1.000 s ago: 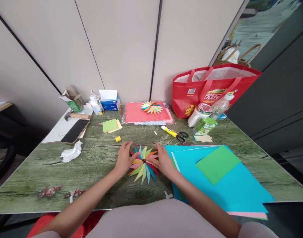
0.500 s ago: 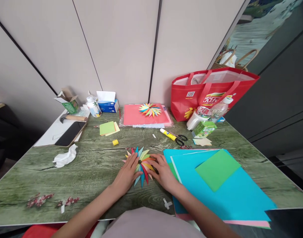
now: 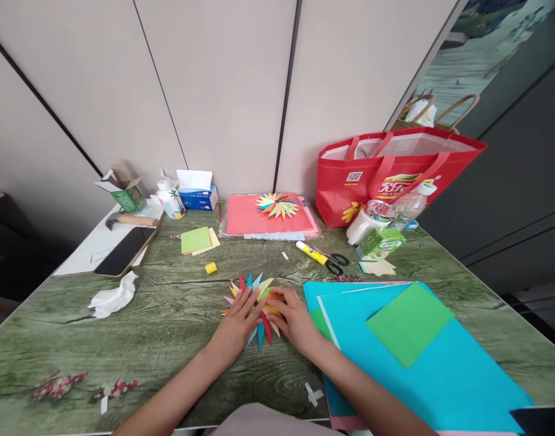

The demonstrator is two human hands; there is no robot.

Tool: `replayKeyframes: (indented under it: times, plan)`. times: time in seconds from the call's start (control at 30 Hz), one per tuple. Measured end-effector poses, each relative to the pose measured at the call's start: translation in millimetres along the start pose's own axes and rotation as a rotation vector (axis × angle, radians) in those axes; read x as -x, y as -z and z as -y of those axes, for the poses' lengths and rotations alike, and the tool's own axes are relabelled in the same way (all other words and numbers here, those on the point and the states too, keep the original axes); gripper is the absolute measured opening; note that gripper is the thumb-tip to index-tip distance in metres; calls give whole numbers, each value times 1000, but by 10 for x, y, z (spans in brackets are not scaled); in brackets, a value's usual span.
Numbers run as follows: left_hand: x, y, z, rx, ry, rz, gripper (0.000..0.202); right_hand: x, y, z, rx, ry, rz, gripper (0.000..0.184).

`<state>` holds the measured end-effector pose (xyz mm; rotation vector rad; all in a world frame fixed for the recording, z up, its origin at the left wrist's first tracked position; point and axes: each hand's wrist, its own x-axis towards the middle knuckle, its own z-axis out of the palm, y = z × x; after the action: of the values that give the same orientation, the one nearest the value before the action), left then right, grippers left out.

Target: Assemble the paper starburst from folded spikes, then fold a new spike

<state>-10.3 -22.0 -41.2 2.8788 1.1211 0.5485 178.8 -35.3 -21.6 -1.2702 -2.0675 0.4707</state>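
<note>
Left hand [image 3: 234, 324], mine: laid flat, fingers stretched over the left and middle of one paper star [image 3: 265, 327]; no grip to be seen. Right hand [image 3: 298, 321], also mine: half curled, thumb and fingers about the star's right-hand points; whether they pinch, I cannot tell.

Paper star, many-coloured: flat on the near middle of the counter [image 3: 182, 327], under both my hands. Condition, by my judgement: well advanced, the folded points already set side by side in a fan. Its centre is covered, so whether the ring is closed I cannot say; at most some closing or evening-out seems left.

Second star [image 3: 277, 209]: on the pink paper pack [image 3: 243, 217], far middle, untouched, apparently complete.

Glue stick [image 3: 311, 252], capped at its white end or not, unclear; scissors [image 3: 331, 257] just beside it, right. Blue sheets [image 3: 445, 363], near right, with one green square [image 3: 410, 325] on top.
</note>
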Motion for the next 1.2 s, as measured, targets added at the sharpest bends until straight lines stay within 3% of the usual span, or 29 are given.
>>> replayKeyframes:
  times: [0.17, 0.27, 0.6, 1.0, 1.1, 1.2]
  plan:
    - [-16, 29, -15, -60, -10, -3, 39, -169, 111, -107, 63, -57, 102, 63]
    - [-24, 35, -19, -60, -14, 9, 38, -247, 144, -162, 129, -30, 173, 73]
    - [-11, -3, -11, -54, -7, 13, 38, -259, 117, -218, 97, 40, 170, 67]
    - [-9, -2, -9, 25, 41, -23, 45, -487, 280, -245, 109, 105, 351, 63]
    - [-11, -4, -8, 47, 37, -34, 43, -526, 312, -253, 107, 137, 373, 57]
    - [-15, 8, -16, 33, 43, -24, 40, -558, 305, -249, 117, 129, 359, 35]
